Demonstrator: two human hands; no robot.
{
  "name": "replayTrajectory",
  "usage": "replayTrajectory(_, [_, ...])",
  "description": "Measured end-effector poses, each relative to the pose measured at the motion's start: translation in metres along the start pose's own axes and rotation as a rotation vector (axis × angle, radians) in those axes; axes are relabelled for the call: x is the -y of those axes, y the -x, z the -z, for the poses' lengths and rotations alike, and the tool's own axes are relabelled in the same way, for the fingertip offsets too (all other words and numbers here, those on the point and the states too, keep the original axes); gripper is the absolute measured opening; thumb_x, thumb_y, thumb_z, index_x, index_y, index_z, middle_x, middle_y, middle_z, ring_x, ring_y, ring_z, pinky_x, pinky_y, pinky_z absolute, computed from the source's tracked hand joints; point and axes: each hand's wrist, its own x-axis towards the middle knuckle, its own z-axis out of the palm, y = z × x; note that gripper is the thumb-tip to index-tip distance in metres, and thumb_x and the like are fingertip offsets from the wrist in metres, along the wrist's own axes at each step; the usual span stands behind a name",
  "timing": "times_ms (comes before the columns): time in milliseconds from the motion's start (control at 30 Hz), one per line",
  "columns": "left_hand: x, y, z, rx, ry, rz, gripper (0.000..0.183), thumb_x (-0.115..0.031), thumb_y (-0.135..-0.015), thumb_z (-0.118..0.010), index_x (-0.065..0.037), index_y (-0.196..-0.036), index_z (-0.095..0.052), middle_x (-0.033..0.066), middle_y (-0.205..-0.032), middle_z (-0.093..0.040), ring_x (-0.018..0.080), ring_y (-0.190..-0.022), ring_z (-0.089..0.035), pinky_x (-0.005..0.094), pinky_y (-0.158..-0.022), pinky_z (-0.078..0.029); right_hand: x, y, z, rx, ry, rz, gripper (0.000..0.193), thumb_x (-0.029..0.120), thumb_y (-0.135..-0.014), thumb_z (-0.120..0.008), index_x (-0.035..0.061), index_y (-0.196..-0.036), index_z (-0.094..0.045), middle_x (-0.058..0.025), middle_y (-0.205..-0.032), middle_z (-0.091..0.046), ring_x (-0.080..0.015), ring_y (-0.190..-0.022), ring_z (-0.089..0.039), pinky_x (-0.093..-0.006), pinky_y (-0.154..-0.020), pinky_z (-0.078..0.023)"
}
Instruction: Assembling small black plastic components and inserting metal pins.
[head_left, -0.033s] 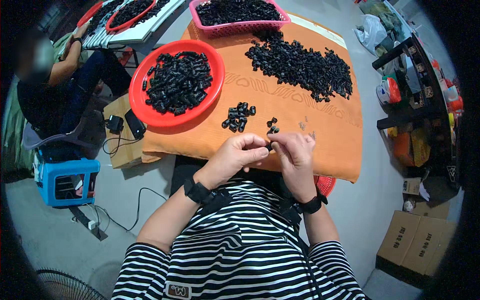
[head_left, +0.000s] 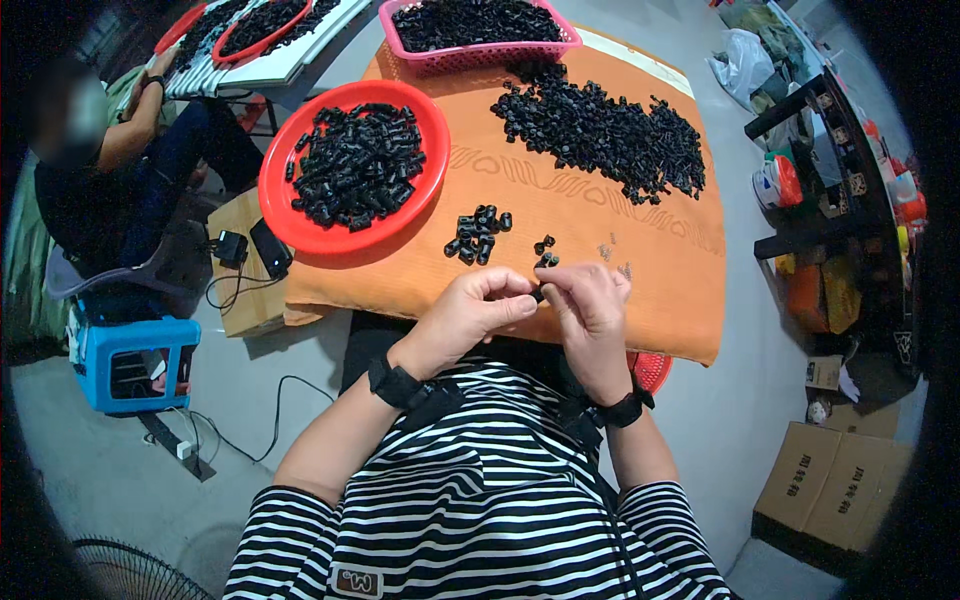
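Close to the front edge of the orange-covered table (head_left: 400,285), both my hands meet fingertip to fingertip. Pinched between them is a small black plastic part (head_left: 538,294), mostly hidden by the fingers. My left hand (head_left: 475,312) is closed on it from the left, and my right hand (head_left: 590,305) from the right. Just beyond the fingertips lie a few smaller black pieces (head_left: 543,246). A loose group of black cylindrical pieces (head_left: 478,235) is to their left. Some tiny metallic-looking bits (head_left: 606,250) sit beyond my right hand.
A red round tray (head_left: 437,165) of black cylinders stands at left. A pink basket (head_left: 480,58) of black pieces is at the back, with a wide heap of small black parts (head_left: 600,135) to its right. Another person (head_left: 110,190) sits at far left. Shelving (head_left: 850,200) stands at right.
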Motion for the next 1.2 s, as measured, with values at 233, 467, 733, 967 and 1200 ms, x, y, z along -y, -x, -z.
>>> replayTrajectory(233, [0.014, 0.001, -0.004, -0.066, 0.113, -0.101, 0.022, -0.015, -0.099, -0.067, 0.0, -0.116, -0.069, 0.0003, -0.104, -0.069, 0.0067, -0.097, -0.063, 0.0238, -0.09, -0.051, 0.003, 0.001, -0.002, 0.006, 0.047, -0.003, 0.01, 0.009, -0.089, -0.072, 0.01, -0.099, -0.071, -0.0031, -0.087, -0.064, -0.0204, -0.087, -0.06, -0.0392, -0.088, -0.033])
replayTrajectory(467, [0.004, 0.008, -0.01, -0.086, 0.212, -0.039, 0.018, -0.018, -0.099, -0.067, -0.005, -0.111, -0.07, -0.0051, -0.091, -0.067, 0.0002, -0.075, -0.056, 0.0176, -0.066, -0.046, 0.01, 0.0, -0.001, 0.013, 0.155, 0.064, 0.01, 0.008, -0.088, -0.072, 0.0094, -0.097, -0.069, -0.0039, -0.085, -0.062, -0.0217, -0.087, -0.06, -0.0408, -0.086, -0.033])
replayTrajectory(733, [-0.001, 0.012, -0.008, -0.061, 0.349, 0.046, 0.014, -0.022, -0.099, -0.068, -0.008, -0.099, -0.07, -0.0079, -0.076, -0.059, -0.0009, -0.059, -0.044, 0.0154, -0.052, -0.031, 0.009, 0.001, 0.007, 0.179, -0.111, -0.036, 0.014, 0.012, -0.088, -0.073, 0.0081, -0.101, -0.07, -0.0042, -0.09, -0.064, -0.0219, -0.091, -0.061, -0.0415, -0.089, -0.033])
replayTrajectory(967, [-0.001, 0.012, -0.004, -0.062, 0.319, 0.004, 0.014, -0.022, -0.099, -0.067, -0.008, -0.094, -0.068, -0.0081, -0.072, -0.055, -0.0006, -0.059, -0.043, 0.0163, -0.051, -0.031, 0.023, 0.002, 0.011, 0.129, 0.275, 0.194, 0.04, 0.026, -0.076, -0.084, 0.0094, -0.108, -0.067, -0.0034, -0.092, -0.064, -0.0221, -0.089, -0.061, -0.0452, -0.097, -0.031])
replayTrajectory(1200, [-0.004, 0.015, -0.004, -0.055, 0.267, 0.046, 0.014, -0.022, -0.099, -0.067, -0.009, -0.093, -0.068, -0.0088, -0.071, -0.052, -0.0001, -0.058, -0.041, 0.0172, -0.051, -0.03, 0.03, 0.002, 0.01, 0.109, 0.334, 0.256, 0.034, 0.027, -0.077, -0.081, 0.0082, -0.102, -0.067, -0.0021, -0.084, -0.06, -0.02, -0.083, -0.059, -0.0471, -0.098, -0.029])
